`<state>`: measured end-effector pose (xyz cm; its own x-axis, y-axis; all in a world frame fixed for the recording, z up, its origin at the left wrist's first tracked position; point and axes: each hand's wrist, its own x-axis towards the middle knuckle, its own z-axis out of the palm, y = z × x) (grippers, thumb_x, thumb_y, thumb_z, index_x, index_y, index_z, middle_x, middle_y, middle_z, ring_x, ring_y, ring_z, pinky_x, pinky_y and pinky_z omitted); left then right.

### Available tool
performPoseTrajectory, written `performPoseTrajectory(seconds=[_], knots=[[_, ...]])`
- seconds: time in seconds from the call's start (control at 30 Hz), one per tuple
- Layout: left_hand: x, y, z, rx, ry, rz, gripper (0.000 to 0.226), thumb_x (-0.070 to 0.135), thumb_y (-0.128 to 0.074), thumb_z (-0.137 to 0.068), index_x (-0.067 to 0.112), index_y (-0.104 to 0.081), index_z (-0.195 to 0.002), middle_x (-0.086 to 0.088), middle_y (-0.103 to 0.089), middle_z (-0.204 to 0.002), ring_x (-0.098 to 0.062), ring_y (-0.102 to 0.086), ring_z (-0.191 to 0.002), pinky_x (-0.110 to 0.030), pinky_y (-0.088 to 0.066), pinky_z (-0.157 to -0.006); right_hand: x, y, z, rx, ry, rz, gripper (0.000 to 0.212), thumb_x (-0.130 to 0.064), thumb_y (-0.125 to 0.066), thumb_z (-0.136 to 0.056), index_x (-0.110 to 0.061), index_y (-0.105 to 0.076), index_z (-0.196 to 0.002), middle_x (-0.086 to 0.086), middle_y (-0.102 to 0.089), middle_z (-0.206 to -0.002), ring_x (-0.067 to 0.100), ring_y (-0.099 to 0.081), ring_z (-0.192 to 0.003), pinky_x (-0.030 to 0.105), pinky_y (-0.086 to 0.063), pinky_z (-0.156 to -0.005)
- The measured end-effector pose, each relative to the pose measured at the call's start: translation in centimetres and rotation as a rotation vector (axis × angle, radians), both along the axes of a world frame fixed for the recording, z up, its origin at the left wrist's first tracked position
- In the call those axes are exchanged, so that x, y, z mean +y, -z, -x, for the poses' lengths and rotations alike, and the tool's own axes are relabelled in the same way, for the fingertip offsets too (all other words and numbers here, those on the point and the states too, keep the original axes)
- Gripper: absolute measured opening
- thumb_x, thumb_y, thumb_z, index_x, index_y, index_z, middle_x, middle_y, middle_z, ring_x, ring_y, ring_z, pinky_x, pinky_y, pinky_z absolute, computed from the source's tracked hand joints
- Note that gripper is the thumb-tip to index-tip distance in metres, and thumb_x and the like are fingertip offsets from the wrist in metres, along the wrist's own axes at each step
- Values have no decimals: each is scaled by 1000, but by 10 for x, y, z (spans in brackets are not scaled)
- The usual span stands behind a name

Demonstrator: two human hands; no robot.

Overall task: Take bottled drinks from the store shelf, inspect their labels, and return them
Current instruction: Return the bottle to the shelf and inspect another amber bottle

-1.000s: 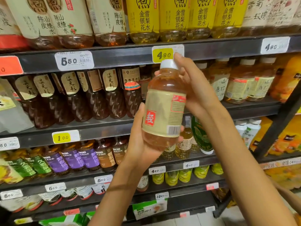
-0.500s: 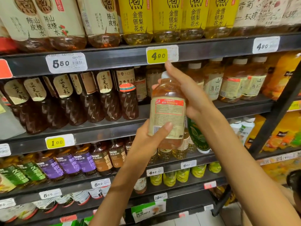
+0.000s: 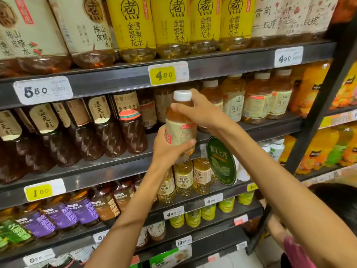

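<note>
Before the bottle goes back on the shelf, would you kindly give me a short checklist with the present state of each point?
1. White cap seated on the amber plastic drink bottle with the beige label: ok.
2. Left hand grips the bottle's lower part: ok.
3. Right hand holds its shoulder below the cap: ok.
4. Bottle upright: ok, about vertical.
5. Free slot on the dark metal middle shelf behind the bottle: cannot tell, hidden by bottle and hands.
6. Matching white-capped amber bottles stand upright to the right: ok.
</note>
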<state>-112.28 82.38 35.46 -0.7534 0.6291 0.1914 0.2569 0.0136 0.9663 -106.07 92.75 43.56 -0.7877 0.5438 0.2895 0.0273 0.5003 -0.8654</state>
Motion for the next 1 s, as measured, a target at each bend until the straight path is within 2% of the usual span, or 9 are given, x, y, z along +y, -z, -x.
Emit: performPoseTrajectory(seconds=[0.13,0.2,0.27,0.4,0.5,0.6,0.7,0.87,1.0], knots=[[26,5,19,52,-36,27,72,18,-88,-63,15,-49,-125,4,-61,-109,-7,-59,-97,-15,-46,-72,18,8,-4,-2,18,-45,48,-32,-68,-87,-6,-46,-120,-6,-53,-106,1,-52,-94,1,-41,-68],[35,7,24,70,-75,17,72,17,-88,-62,15,-49,-123,6,-61,-106,-7,-60,-96,-13,-45,-70,27,13,-11,40,-11,-13,56,-28,-71,-84,-5,-44,-127,2,-55,-124,10,-53,-114,12,-44,-91],[43,9,29,77,-113,13,76,20,-89,-60,14,-48,-124,3,-61,-111,-12,-60,-100,-20,-47,-79,34,15,-21,138,16,49,62,-17,-72,-84,-2,-41,-135,7,-53,-130,16,-51,-122,20,-44,-98],[54,14,37,103,-146,70,73,30,-89,-61,18,-40,-114,10,-54,-100,-13,-55,-100,-18,-43,-74,59,11,-37,267,222,-22,42,-14,-70,-85,-5,-51,-121,5,-58,-122,14,-54,-114,20,-45,-95],[64,13,39,150,-134,165,71,37,-84,-66,17,-34,-112,5,-54,-107,-19,-53,-105,-24,-44,-76,72,15,-28,153,341,-166,35,-27,-68,-87,-5,-50,-108,5,-54,-112,16,-50,-106,27,-44,-86],[72,8,40,179,-107,245,79,38,-82,-69,6,-31,-121,-11,-51,-129,-28,-51,-119,-44,-44,-99,77,16,-12,72,406,-222,28,-23,-65,-88,-14,-41,-76,-5,-40,-77,4,-43,-73,19,-35,-60],[74,7,39,173,-100,261,80,37,-82,-70,4,-30,-122,-12,-50,-131,-30,-50,-122,-48,-40,-103,84,15,3,58,415,-195,47,-8,-61,-89,-18,-30,-55,-7,-32,-52,-1,-36,-35,9,-28,-37],[73,7,39,173,-110,300,82,42,-80,-71,5,-30,-125,-10,-50,-132,-28,-48,-123,-50,-34,-107,85,16,8,42,407,-215,45,-12,-65,-89,-10,-38,-52,-2,-40,-51,4,-33,-44,10,-28,-39],[73,4,38,126,-92,291,83,37,-82,-70,3,-30,-127,-13,-47,-133,-29,-45,-125,-48,-37,-105,84,17,1,149,319,-154,23,-12,-70,-82,6,-57,-75,11,-59,-69,13,-56,-64,33,-47,-59]])
